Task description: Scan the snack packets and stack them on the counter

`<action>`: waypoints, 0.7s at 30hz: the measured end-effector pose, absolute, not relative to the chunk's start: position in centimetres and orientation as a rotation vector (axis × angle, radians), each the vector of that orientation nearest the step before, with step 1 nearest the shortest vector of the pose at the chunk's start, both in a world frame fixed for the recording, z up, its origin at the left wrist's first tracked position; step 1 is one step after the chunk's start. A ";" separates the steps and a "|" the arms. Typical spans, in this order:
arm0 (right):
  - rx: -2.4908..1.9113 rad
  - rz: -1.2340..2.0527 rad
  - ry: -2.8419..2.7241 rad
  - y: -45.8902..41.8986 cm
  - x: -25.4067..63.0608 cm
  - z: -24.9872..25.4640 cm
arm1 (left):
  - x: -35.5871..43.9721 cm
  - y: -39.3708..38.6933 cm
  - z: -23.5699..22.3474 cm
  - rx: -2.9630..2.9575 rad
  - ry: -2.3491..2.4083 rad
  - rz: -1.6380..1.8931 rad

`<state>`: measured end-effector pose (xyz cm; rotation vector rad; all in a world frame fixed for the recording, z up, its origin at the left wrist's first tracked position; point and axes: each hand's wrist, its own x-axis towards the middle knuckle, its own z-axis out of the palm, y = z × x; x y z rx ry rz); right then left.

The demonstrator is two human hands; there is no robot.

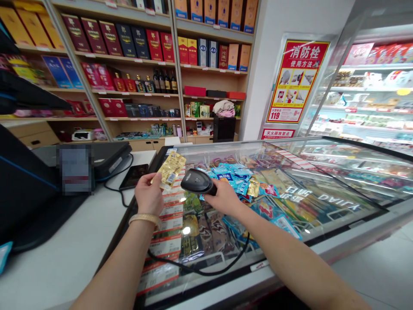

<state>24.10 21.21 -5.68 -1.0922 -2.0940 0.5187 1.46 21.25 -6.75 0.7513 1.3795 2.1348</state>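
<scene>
Pinched in my left hand [150, 193] is a small gold snack packet [172, 168], its barcode patch turned toward me. My right hand [222, 196] grips a black handheld barcode scanner [197, 181] by its handle, the head pointing left near the packet but apart from it. A black cable [206, 273] loops below the scanner over the glass. Behind my right hand, a heap of blue snack packets [237, 174] lies on the glass-topped freezer [222, 292], with another gold packet [253, 187] and a red-and-blue packet [269, 189] beside it.
To the left, a white counter [61, 241] bears a dark terminal with a blurred screen [75, 170] and a black phone [134, 175]. Price labels [171, 224] line the freezer's left side. Shelves of boxed bottles [125, 41] stand behind, with a lit display fridge [374, 86] at right.
</scene>
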 end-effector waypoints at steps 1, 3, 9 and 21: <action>-1.085 0.522 -2.090 21.2 24.1 -5.7 | 1.5 21.3 -6.8 0.764 1.379 2.130; -1.064 0.523 -2.087 21.3 24.1 -5.9 | 1.6 21.2 -6.5 0.760 1.360 2.141; -0.987 0.486 -2.059 21.4 24.6 -6.7 | 0.5 18.4 -2.8 0.685 1.239 2.387; -0.990 0.470 -1.963 22.2 25.5 -7.7 | -17.6 -1.2 0.5 0.563 2.037 2.444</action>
